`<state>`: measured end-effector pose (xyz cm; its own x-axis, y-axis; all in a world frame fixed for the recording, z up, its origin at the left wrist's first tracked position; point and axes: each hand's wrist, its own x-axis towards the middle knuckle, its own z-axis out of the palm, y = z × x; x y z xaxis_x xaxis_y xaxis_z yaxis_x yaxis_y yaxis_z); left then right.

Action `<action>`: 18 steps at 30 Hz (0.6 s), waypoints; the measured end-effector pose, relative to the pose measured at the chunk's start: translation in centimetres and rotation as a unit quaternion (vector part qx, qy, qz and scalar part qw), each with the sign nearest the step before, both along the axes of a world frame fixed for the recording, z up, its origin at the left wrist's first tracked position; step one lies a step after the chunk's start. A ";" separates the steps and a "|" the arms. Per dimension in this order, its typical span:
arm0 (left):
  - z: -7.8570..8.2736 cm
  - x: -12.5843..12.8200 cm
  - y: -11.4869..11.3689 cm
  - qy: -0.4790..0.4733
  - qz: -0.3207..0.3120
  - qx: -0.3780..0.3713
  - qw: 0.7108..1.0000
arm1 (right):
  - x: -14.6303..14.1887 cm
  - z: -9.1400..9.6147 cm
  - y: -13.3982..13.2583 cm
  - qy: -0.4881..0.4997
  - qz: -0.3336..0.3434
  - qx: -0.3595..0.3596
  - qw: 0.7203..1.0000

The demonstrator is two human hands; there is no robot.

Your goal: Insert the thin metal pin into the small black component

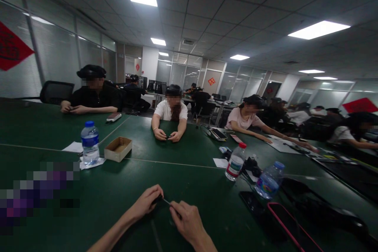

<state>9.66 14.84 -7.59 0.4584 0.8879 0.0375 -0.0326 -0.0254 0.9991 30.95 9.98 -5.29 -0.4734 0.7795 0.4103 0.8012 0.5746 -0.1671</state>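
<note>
Just above the green table, my left hand [147,201] is closed, its fingertips pinching a small black object [157,199] whose kind I cannot make out. From there a thin light-coloured rod [166,202] runs to my right hand [189,220]. The fingers of that hand are curled shut around the rod's near end, hiding it. Rod and black object meet at the left fingertips; whether they are joined, I cannot tell.
Ahead stand an open cardboard box [118,149] and a blue-capped bottle [90,145]. On the right are a red-capped bottle [235,163], another bottle [269,181], a pink-edged phone [291,224] and a dark phone [252,202]. Several people sit around the green table [118,189].
</note>
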 end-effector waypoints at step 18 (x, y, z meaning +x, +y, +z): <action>1.2 -0.4 -0.2 0.158 0.017 0.206 0.965 | 0.0 -0.9 0.1 -0.014 0.008 0.009 1.000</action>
